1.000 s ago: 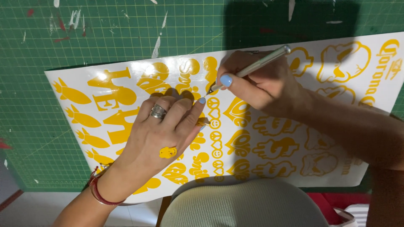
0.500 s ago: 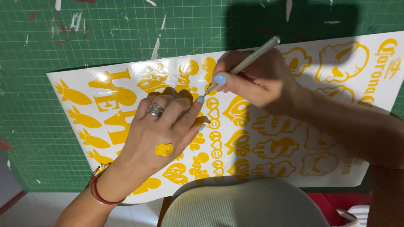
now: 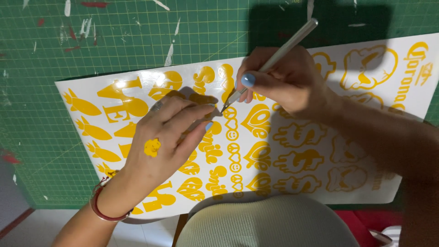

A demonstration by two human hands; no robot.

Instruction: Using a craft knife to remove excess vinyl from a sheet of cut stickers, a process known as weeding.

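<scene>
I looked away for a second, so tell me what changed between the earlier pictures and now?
The right hand tilted its silver tool and brought the tip nearer the left hand's fingertips. The small yellow piece stuck on the left hand now sits further up its back. The white sheet and green mat stayed put.

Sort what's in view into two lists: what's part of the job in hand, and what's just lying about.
In use:
left hand, pressing flat on the sheet
right hand, gripping the tool
silver craft knife, tip down on the sheet
white sheet of yellow stickers
green cutting mat underneath

Lying about:
scraps on the mat
yellow bit stuck to the left hand
</scene>
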